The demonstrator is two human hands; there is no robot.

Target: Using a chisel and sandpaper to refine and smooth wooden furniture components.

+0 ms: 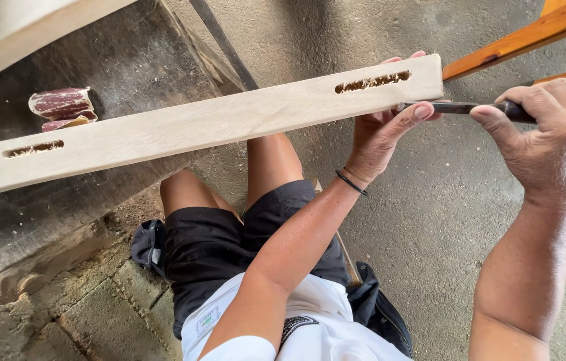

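Note:
A long pale wooden plank (203,126) lies slanted across the view, with a rough slot (372,81) cut near its right end and another slot (33,148) near its left end. My left hand (385,130) grips the plank's right end from below, thumb resting on a dark metal chisel (453,107). My right hand (550,134) is closed around the chisel's handle, its blade pointing left at the plank's end face.
A folded piece of red sandpaper (62,107) lies on a dark workbench (96,60) behind the plank. An orange wooden frame (530,33) stands at top right. My bare knees and black shorts (229,247) are below, over a concrete floor (430,234).

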